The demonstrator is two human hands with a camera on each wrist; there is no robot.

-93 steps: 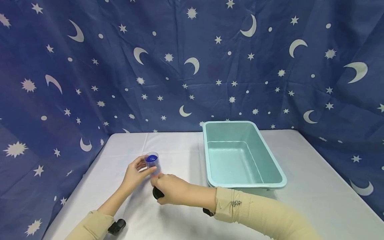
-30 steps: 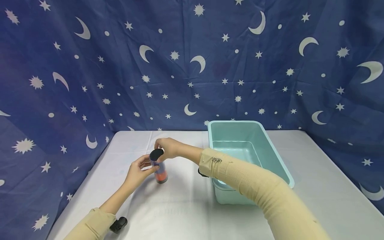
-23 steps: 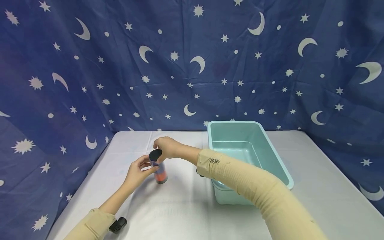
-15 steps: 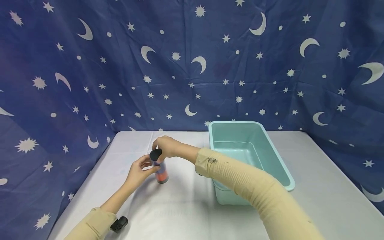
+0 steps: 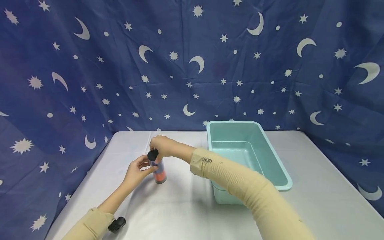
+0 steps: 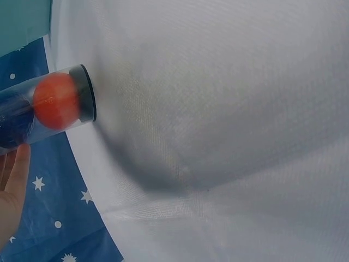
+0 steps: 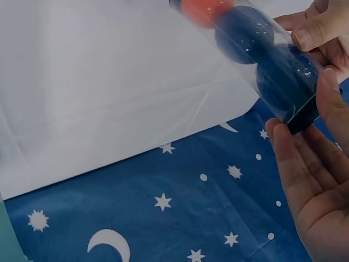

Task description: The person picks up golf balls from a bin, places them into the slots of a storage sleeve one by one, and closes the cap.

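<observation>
A clear plastic tube of balls (image 5: 160, 174) stands upright on the white tabletop. Through its wall show an orange ball (image 7: 208, 10) near the base and two blue balls (image 7: 245, 35) above it. My left hand (image 5: 135, 171) grips the tube's upper part from the left, thumb in front and fingers behind. From above, my right hand (image 5: 163, 146) pinches the black lid (image 5: 152, 154) at its edge, on the tube's top end. In the right wrist view the lid sits at the tube's mouth between thumb and fingertips. A dark cap (image 6: 83, 94) closes the bottom end.
A light-teal plastic basin (image 5: 227, 196) stands to the right, partly behind my right sleeve (image 5: 237, 176). The table's back edge meets a blue curtain (image 5: 177, 116) with moons and stars. Beneath my left wrist is a small black device (image 5: 117, 224).
Over three seconds, my right hand has brought the black lid from beside the tube up onto its uncovered top. The left hand keeps its grip. In the last second, little has shifted.
</observation>
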